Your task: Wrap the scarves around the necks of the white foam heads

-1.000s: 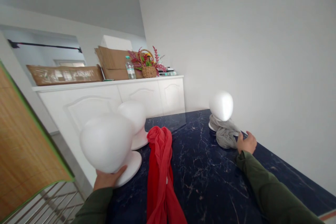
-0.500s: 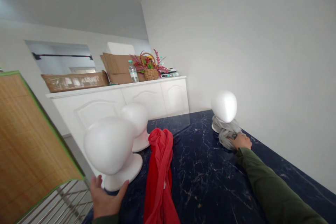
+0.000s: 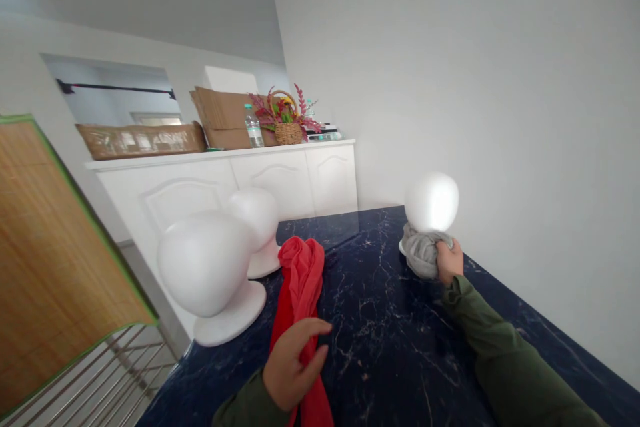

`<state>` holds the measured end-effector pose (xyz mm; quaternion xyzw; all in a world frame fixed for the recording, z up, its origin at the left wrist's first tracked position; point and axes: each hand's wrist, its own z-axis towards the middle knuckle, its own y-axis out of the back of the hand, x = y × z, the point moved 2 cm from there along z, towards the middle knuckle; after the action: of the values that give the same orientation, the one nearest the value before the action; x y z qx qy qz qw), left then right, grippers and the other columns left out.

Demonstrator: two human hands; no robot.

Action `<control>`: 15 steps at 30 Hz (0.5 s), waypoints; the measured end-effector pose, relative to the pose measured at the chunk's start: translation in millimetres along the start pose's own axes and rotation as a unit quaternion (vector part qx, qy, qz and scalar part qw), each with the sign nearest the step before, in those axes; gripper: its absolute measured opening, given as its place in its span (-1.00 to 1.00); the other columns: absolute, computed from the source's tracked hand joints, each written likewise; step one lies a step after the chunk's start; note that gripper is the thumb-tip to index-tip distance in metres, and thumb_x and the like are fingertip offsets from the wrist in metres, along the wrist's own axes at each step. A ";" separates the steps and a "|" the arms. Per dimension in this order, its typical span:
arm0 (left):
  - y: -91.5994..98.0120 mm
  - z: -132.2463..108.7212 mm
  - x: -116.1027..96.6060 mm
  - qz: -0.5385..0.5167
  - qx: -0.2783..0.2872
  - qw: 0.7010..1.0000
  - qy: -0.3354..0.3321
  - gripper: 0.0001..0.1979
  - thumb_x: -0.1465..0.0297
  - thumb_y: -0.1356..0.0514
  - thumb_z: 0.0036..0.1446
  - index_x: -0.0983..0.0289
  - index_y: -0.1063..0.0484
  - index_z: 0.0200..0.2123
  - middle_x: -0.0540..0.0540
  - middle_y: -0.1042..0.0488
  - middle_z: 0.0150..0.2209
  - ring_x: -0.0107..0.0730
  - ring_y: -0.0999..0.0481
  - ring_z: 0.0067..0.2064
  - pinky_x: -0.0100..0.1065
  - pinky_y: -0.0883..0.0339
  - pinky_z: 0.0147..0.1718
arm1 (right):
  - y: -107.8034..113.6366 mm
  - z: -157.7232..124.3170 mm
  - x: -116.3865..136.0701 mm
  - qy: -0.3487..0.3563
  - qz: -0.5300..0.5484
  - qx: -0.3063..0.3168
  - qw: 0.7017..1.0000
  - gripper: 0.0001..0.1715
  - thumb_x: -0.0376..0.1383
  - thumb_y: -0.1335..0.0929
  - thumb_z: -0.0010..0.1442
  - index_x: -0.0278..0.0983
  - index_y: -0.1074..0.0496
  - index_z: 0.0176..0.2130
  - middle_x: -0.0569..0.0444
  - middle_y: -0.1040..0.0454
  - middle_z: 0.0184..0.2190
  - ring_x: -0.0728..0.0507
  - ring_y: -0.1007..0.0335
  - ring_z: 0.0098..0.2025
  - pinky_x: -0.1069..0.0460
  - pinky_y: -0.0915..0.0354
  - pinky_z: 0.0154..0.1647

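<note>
My right hand (image 3: 449, 260) is closed on a bunched grey cloth (image 3: 421, 253) wrapped about the neck of a white foam head (image 3: 431, 201) at the far side of the dark marble table (image 3: 390, 320). My left hand (image 3: 293, 367) rests on a long red cloth (image 3: 299, 280) lying along the table, its fingers loosely curved over the fabric. Two more white foam heads stand at the table's left edge, a near one (image 3: 207, 267) and one behind it (image 3: 256, 213).
A white sideboard (image 3: 225, 180) behind the table carries cardboard boxes (image 3: 225, 119), a water bottle (image 3: 251, 128) and a flower basket (image 3: 286, 121). A bamboo panel (image 3: 45, 267) and a metal rack (image 3: 95, 383) stand at the left. A white wall runs along the right.
My left hand has let go of the near foam head's base and moved right onto the red cloth. My right hand has gathered the grey cloth up against the far head's neck.
</note>
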<state>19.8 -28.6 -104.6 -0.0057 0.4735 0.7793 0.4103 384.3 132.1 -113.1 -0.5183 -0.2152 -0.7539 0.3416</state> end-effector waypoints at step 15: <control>-83.9 34.2 -107.6 -0.173 0.119 0.974 -0.090 -0.39 0.37 -0.14 -0.08 0.25 -0.04 0.08 0.23 -0.17 0.05 -0.18 -0.29 -0.01 -0.19 -0.26 -0.07 | 73.6 -212.2 58.0 -0.205 0.176 0.185 0.945 -0.51 -0.25 -0.37 -0.12 -0.24 -0.35 -0.12 0.06 -0.41 -0.15 -0.17 -0.27 -0.08 -0.01 -0.16 -0.03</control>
<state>158.3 -53.4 -104.5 0.0310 0.5155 0.6320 0.5778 290.6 -78.4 -140.0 -0.6187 -0.3218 -0.5063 0.5072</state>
